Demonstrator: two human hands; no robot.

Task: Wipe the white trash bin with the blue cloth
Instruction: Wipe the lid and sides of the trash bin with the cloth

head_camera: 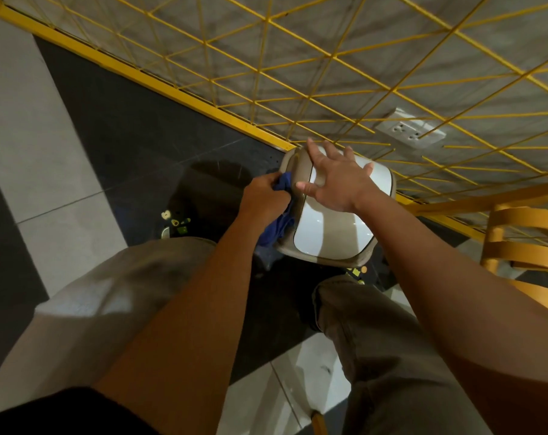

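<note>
On the tiled floor [62, 183], brace the white trash bin [326, 229] under the flat, open right hand [337, 180] while the left hand [265, 197], grip closed round the blue cloth [280, 226], wipes its rim.

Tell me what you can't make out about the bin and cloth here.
Head view:
- walls of the white trash bin: hidden beneath its own lid.
- blue cloth: mostly bunched inside the left hand.
- lid's far part: covered by the right hand.
</note>
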